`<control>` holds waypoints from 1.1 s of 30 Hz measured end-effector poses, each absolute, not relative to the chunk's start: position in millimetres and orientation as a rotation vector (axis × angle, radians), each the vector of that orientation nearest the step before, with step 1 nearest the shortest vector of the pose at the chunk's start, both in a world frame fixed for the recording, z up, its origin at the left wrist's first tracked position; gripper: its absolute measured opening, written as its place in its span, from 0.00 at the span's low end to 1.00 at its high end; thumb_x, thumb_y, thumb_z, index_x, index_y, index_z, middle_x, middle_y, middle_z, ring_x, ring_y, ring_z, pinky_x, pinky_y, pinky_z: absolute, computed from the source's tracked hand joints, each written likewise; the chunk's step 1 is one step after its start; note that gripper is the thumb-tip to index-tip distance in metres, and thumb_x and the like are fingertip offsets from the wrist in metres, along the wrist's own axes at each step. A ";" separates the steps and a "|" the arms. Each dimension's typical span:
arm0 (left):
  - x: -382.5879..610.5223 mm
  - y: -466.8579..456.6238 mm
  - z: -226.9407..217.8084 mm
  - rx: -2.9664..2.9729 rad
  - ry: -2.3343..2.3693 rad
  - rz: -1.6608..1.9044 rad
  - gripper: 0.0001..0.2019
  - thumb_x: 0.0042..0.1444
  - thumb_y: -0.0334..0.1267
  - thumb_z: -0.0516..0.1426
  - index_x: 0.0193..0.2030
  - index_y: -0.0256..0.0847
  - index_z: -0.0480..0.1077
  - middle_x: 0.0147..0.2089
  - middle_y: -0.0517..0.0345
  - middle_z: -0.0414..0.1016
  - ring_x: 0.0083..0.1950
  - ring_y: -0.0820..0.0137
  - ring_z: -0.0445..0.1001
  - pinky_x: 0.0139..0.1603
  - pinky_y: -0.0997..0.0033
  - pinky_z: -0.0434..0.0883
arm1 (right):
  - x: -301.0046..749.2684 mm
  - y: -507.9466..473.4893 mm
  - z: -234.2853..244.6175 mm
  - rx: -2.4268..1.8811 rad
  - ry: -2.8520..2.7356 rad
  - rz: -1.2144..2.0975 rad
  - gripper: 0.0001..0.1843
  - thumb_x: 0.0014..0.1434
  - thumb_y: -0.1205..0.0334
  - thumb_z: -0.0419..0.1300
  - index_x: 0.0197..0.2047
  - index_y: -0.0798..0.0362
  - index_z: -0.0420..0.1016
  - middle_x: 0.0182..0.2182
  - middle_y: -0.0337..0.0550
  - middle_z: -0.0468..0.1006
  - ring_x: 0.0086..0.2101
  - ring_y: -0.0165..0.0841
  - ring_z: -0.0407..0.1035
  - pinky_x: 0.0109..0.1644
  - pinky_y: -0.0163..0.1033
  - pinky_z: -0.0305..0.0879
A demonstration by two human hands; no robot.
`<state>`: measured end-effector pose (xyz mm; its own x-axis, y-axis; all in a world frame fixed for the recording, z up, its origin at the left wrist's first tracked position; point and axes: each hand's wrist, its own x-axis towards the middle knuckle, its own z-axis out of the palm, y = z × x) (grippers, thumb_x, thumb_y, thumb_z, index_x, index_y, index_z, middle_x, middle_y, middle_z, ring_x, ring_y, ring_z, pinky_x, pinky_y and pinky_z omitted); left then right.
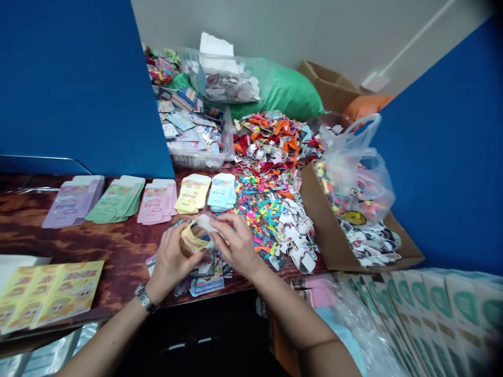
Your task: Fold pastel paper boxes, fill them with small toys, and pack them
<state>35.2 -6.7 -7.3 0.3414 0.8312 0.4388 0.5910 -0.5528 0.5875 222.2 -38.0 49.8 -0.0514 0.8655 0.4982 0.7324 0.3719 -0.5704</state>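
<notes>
A small yellow printed paper packet (pixel 193 240) is wrapped in the fingers of my left hand (pixel 173 254), its mouth bowed wide with a dark inside showing. My right hand (pixel 237 243) pinches at the packet's white flap (pixel 206 223); whether a small item is also between those fingertips I cannot tell. Beneath both hands lie several printed cards (pixel 208 280) near the table's front edge. Just beyond them stand a stack of yellow packets (pixel 192 192) and a stack of light blue packets (pixel 222 191).
Pink (pixel 157 200), green (pixel 118 199) and purple packet stacks (pixel 73 200) line the left. Yellow printed sheets (pixel 55 294) lie front left. Colourful small pieces (pixel 257 207) and white cut-outs (pixel 297 233) heap beside a cardboard box (pixel 326 220). Blue partitions (pixel 78 89) flank the table.
</notes>
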 end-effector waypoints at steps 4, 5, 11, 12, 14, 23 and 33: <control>34.6 -5.9 -10.9 2.330 1.239 0.988 0.33 0.53 0.51 0.61 0.60 0.37 0.58 0.51 0.42 0.70 0.52 0.53 0.71 0.51 0.52 0.71 | 251.5 -45.2 41.0 -1.371 -1.842 0.282 0.14 0.66 0.59 0.55 0.53 0.47 0.75 0.51 0.48 0.74 0.51 0.36 0.68 0.54 0.45 0.68; 33.6 -5.6 -12.0 2.325 1.243 0.964 0.33 0.52 0.52 0.61 0.60 0.37 0.58 0.52 0.42 0.70 0.53 0.52 0.71 0.51 0.52 0.71 | 268.0 -47.1 37.9 -1.405 -1.816 0.284 0.14 0.66 0.60 0.55 0.53 0.47 0.75 0.49 0.46 0.76 0.49 0.35 0.70 0.53 0.44 0.68; 37.2 -5.6 -19.5 2.306 1.192 0.884 0.35 0.51 0.54 0.62 0.60 0.37 0.58 0.52 0.42 0.70 0.52 0.53 0.71 0.51 0.54 0.72 | 384.2 -59.1 12.6 -2.409 -1.592 -0.026 0.22 0.62 0.55 0.58 0.57 0.54 0.70 0.48 0.53 0.76 0.48 0.42 0.69 0.50 0.44 0.65; 39.4 -6.2 -20.2 2.311 1.169 0.881 0.35 0.51 0.54 0.62 0.60 0.37 0.58 0.52 0.43 0.70 0.52 0.53 0.71 0.52 0.54 0.72 | 394.9 -60.8 8.6 -2.544 -1.598 -0.019 0.24 0.60 0.54 0.60 0.58 0.54 0.69 0.49 0.53 0.75 0.47 0.43 0.69 0.48 0.42 0.64; 43.4 -7.9 -20.6 2.317 1.139 0.867 0.35 0.51 0.54 0.62 0.60 0.38 0.58 0.53 0.44 0.70 0.53 0.54 0.71 0.53 0.54 0.71 | 405.4 -63.1 3.1 -2.685 -1.603 0.016 0.24 0.60 0.54 0.59 0.58 0.52 0.68 0.47 0.51 0.76 0.45 0.41 0.70 0.45 0.39 0.63; 43.6 -9.7 -17.3 2.307 1.155 0.851 0.35 0.51 0.54 0.62 0.61 0.39 0.57 0.54 0.44 0.70 0.54 0.54 0.71 0.54 0.55 0.71 | 403.1 -57.9 28.4 -2.571 -1.570 -0.025 0.18 0.69 0.58 0.43 0.51 0.52 0.71 0.45 0.48 0.77 0.45 0.36 0.70 0.44 0.34 0.60; 49.2 -18.4 -13.0 2.351 1.083 0.821 0.35 0.52 0.50 0.62 0.62 0.38 0.55 0.55 0.43 0.68 0.56 0.56 0.70 0.56 0.57 0.70 | 363.9 -12.2 2.1 -2.463 -1.779 0.233 0.12 0.59 0.60 0.58 0.45 0.51 0.76 0.36 0.47 0.79 0.35 0.38 0.72 0.36 0.36 0.59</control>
